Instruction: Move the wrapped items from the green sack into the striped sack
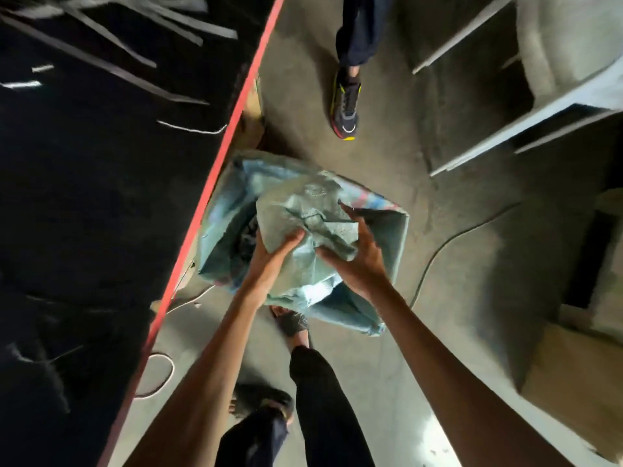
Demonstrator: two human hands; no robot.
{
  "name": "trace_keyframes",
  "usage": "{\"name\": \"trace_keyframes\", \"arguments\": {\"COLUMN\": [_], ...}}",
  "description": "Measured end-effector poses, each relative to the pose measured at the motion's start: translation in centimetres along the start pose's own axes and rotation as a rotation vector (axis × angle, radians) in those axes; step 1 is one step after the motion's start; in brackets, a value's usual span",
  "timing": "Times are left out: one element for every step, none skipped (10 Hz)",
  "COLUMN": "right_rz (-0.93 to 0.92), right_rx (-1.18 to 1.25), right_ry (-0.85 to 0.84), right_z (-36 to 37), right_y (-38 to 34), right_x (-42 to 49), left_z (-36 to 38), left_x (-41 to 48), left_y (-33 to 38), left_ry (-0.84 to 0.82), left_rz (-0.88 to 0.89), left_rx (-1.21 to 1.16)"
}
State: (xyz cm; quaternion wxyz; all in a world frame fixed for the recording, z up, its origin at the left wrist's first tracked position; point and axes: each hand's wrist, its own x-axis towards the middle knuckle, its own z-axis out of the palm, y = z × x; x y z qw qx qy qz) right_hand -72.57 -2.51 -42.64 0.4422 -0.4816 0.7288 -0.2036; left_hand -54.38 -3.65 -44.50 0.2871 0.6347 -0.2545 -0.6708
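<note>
Above open mouth of striped woven plastic sack [392, 237]: left hand [269, 261] and right hand [357, 261] both clench crumpled green woven sack [303, 210], likely upending it so wrapped items drop in.

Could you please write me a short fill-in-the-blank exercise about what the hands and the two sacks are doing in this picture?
1. The green sack is gripped by ____ hands, the left hand and the right hand.
2. The green sack is held directly above the open ____ sack.
3. The striped sack stands on the ____, beside a red-edged table.
4. A cable lies on the floor to the ____ of the striped sack.

Answers: both; striped; floor; right
</note>
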Motion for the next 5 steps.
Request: {"name": "trace_keyframes", "arguments": {"right_rz": [0.0,0.049,0.131,0.118,0.05], "right_rx": [-0.105,-0.295,-0.427,-0.466,-0.517], "right_ry": [-0.096,-0.231,-0.316,-0.336,-0.34], "right_z": [2.9,4.3,4.6,4.6,4.8], "right_y": [4.0,7.4,7.9,6.3,3.6], "right_x": [3.3,4.8,4.9,3.4,1.0], "left_z": [-1.2,-2.1,-2.8,-3.1,-3.4], "left_x": [4.5,6.7,6.7,5.0,2.2], "left_y": [-4.4,-7.7,-8.9,-8.8,-8.0], "left_ry": [-0.017,0.099,0.165,0.162,0.201], "left_rz": [-0.081,-0.183,-0.226,-0.125,-0.048], "left_rx": [0.066,0.24,0.381,0.502,0.547]}}
